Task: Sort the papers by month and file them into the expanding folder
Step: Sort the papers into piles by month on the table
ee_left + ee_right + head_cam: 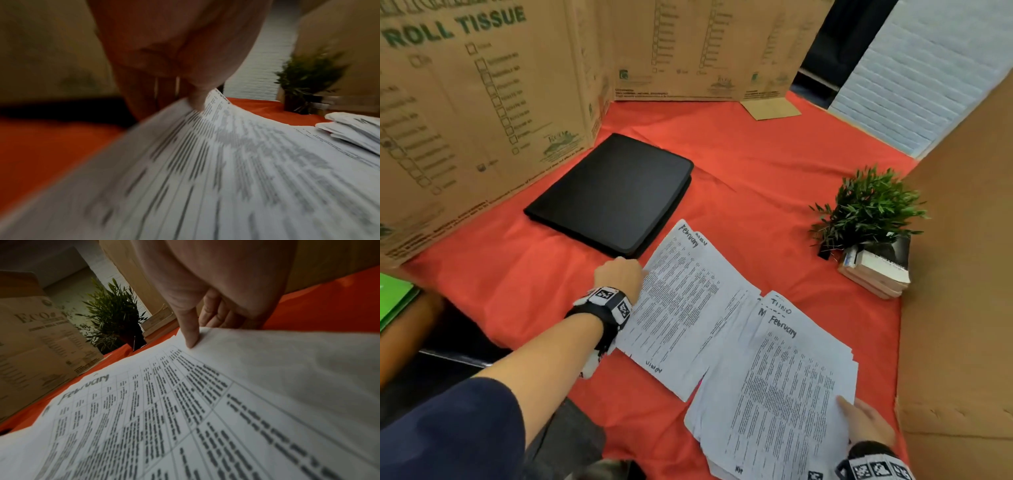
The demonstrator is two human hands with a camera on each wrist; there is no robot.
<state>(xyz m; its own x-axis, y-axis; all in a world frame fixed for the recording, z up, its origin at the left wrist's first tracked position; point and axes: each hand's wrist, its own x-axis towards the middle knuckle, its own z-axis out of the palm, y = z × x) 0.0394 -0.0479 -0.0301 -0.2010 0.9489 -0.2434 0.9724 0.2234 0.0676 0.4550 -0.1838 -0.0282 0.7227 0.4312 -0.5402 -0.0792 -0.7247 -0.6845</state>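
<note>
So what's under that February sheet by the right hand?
More printed sheets, fanned out; one behind reads "Juno". The months on most lower ones are covered.

The work surface is covered by a red cloth [774, 178]. A closed black folder [613, 195] is laid flat at the rear left. Two overlapping stacks of printed papers [722, 329] are spread at the front. A small potted plant [866, 209] and a low stack of books [876, 274] are placed at the right. A cardboard piece [774, 109] is laid at the back.
</note>
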